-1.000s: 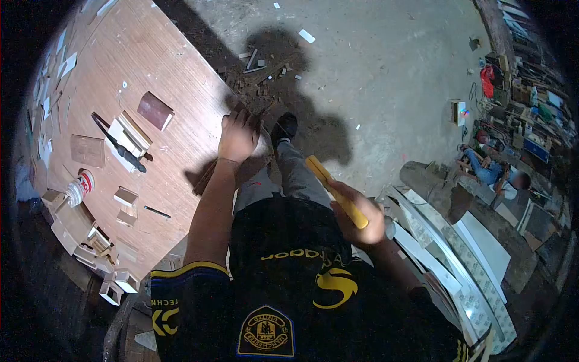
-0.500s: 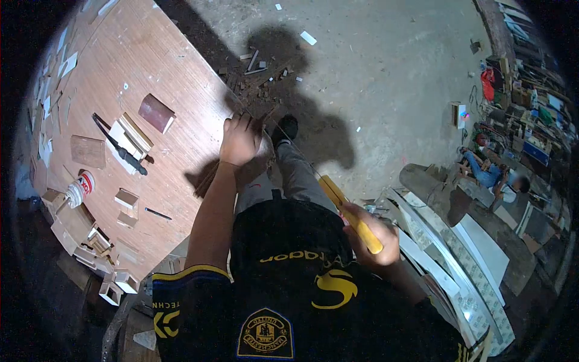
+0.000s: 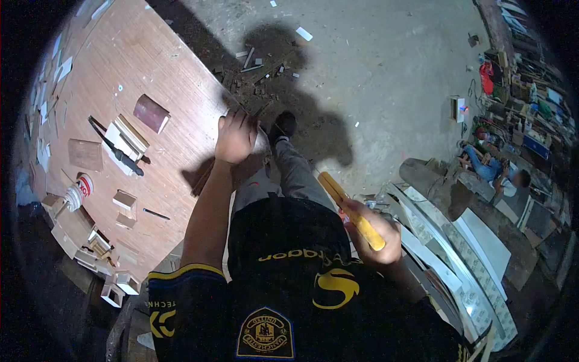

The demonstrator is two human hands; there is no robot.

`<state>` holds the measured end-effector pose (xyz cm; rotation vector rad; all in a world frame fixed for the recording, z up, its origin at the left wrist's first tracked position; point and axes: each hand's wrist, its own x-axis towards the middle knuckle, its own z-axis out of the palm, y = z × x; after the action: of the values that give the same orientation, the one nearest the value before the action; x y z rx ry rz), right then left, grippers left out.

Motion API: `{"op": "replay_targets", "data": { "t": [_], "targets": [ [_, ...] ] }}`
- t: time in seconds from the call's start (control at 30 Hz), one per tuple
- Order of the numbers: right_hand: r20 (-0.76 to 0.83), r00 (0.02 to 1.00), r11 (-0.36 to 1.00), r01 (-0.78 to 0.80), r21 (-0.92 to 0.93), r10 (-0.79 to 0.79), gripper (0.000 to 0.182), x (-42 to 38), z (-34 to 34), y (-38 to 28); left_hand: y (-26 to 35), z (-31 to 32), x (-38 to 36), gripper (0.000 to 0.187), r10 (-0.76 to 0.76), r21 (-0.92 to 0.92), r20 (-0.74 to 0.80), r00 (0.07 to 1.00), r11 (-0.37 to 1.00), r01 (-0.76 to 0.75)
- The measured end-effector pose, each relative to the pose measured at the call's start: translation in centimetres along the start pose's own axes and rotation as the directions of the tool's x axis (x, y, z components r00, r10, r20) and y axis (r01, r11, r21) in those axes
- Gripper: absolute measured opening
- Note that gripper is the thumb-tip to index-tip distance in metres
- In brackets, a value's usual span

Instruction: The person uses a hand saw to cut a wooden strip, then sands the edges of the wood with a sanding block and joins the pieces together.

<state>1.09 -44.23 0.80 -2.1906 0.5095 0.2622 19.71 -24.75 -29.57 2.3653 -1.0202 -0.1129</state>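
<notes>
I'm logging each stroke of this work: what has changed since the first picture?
The right hand has drawn the yellow-handled saw back toward the body and a little to the person's right. Nothing was let go or newly taken hold of. The left hand stays at the edge of the table, and the pen and maroon block lie as before.

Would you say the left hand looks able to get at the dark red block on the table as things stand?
Probably yes: only open tabletop shows between the left hand and the dark red block. The hand is at the tabletop's edge, though, and may be steadying something there.
</notes>
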Motion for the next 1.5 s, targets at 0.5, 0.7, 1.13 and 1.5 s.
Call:
{"op": "replay_targets", "data": {
  "t": [0.5, 0.7, 1.13, 1.5],
  "targets": [
    [0.025, 0.999, 1.000, 0.023, 0.011, -0.023, 0.044, 0.9, -0.8, -0.7, 0.4, -0.8, 0.1, 0.018, -0.010, 0.022, -0.034, 0.999, 1.000, 0.011],
    [-0.005, 0.997, 0.997, 0.077, 0.033, -0.077, 0.041, 0.2, -0.8, 0.2, 0.6, -0.9, 0.5, 0.018, 0.032, 0.033, -0.119, 0.992, 0.999, -0.028],
    [0.023, 0.999, 0.998, -0.050, 0.042, 0.049, 0.045, 0.4, -1.5, -2.4, 1.2, -1.7, 0.2, 0.024, 0.014, 0.045, 0.045, 0.999, 0.999, -0.016],
    [0.068, 0.988, 0.989, -0.140, 0.051, 0.136, 0.042, 1.5, -1.8, -4.7, 0.3, -1.2, -0.3, 0.027, 0.064, 0.008, 0.056, 0.996, 0.998, -0.065]
  ]
}}
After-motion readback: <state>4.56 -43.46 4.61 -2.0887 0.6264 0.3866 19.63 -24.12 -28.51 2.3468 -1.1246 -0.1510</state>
